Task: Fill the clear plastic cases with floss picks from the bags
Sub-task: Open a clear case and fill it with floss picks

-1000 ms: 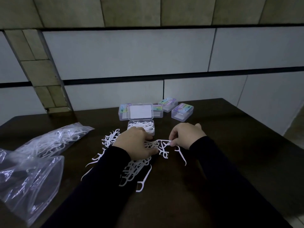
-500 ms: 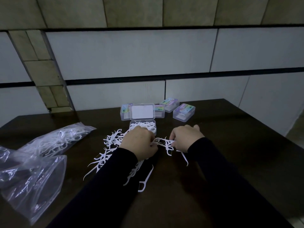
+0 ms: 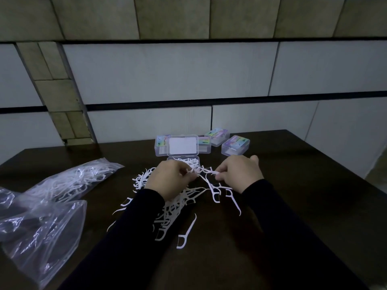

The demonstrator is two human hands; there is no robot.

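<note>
An open clear plastic case (image 3: 182, 152) stands at the middle of the dark table, its lid up and white floss picks in its base. A loose heap of floss picks (image 3: 173, 208) lies in front of it. My left hand (image 3: 167, 180) pinches a small bunch of picks just before the case. Facing it, my right hand (image 3: 238, 173) pinches the other end of the same tangled bunch. A few picks dangle from the bunch toward the table.
Closed clear cases with coloured labels (image 3: 235, 145) stand behind and to the right of the open one. A bag holding floss picks (image 3: 75, 181) and a crumpled, nearly flat bag (image 3: 41, 231) lie at the left. The table's right edge (image 3: 356, 181) is near.
Both hands have risen and moved toward the open case, lifting the tangled bunch of picks off the heap.
</note>
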